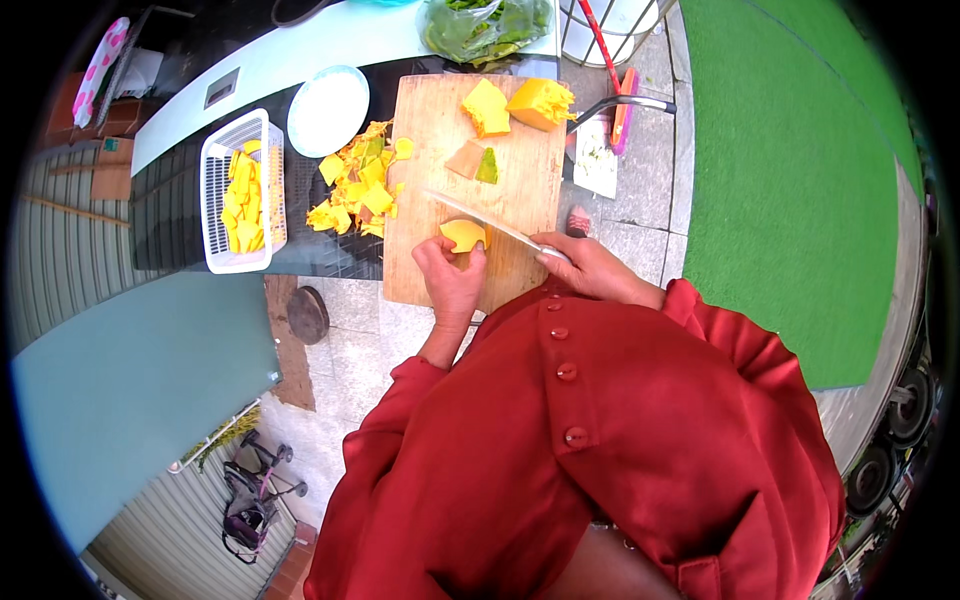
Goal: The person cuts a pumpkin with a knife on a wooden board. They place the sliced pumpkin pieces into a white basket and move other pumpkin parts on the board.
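Observation:
My left hand (453, 274) pinches a piece of orange pumpkin (463, 234) on the wooden cutting board (420, 285). In my right hand (581, 266) is the handle of a kitchen knife (487, 217); its blade slants up and left across the board beside that piece. Further up the board lie two big pumpkin chunks (486, 107) (538, 103) with stringy flesh, and below them cut pieces with rind (472, 161). Pumpkin scraps and strings (360, 187) are heaped on the dark table top left of the board.
A white plastic basket (276, 225) holds pumpkin slices (244, 202). Near it is a white plate (328, 111). A plastic bag of green vegetables (487, 30) lies beyond the board. A curved metal bar (630, 100) juts out at the board's right, near a red-handled brush (622, 112).

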{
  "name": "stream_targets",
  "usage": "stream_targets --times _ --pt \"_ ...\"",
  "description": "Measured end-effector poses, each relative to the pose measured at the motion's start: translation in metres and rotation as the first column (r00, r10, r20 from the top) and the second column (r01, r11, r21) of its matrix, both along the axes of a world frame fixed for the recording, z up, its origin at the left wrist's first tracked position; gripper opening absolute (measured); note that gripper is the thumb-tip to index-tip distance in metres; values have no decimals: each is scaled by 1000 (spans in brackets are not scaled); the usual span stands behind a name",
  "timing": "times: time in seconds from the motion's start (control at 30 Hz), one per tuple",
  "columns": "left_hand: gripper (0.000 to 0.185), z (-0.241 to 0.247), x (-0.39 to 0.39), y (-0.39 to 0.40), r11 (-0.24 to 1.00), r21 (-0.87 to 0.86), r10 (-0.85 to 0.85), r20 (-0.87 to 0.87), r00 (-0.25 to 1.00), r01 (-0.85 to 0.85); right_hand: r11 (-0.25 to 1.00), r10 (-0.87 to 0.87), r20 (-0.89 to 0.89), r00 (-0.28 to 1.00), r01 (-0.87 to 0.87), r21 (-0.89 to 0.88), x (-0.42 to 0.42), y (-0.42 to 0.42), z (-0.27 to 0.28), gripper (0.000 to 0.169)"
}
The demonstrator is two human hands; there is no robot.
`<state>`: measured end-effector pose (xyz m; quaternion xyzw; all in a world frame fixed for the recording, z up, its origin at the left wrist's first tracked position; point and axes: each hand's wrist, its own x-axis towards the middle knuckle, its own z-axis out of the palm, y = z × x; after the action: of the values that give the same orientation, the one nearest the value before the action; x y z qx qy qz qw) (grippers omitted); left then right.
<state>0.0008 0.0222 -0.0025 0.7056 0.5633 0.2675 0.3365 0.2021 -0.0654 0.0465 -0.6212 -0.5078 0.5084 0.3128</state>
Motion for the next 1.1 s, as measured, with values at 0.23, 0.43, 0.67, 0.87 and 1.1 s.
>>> stream_targets --times 0.23,0.43,0.67,0.87,1.1 --pt "34 1 8 2 998 -33 56 -21 998 -57 995 99 57 993 -100 12 2 -5 20 38" --pt "38 -3 5 6 999 20 -32 -85 996 34 990 133 112 985 -136 26 1 -7 14 37" --pt "34 5 8 9 999 -41 -13 -110 994 9 991 123 124 985 -128 36 0 -6 12 36" --pt "36 11 11 14 996 -93 -23 -166 986 7 992 123 80 989 -123 -1 -2 -4 10 36" --pt "38 13 10 19 992 -116 -68 -167 984 49 981 196 153 969 -195 -23 -2 5 5 37"
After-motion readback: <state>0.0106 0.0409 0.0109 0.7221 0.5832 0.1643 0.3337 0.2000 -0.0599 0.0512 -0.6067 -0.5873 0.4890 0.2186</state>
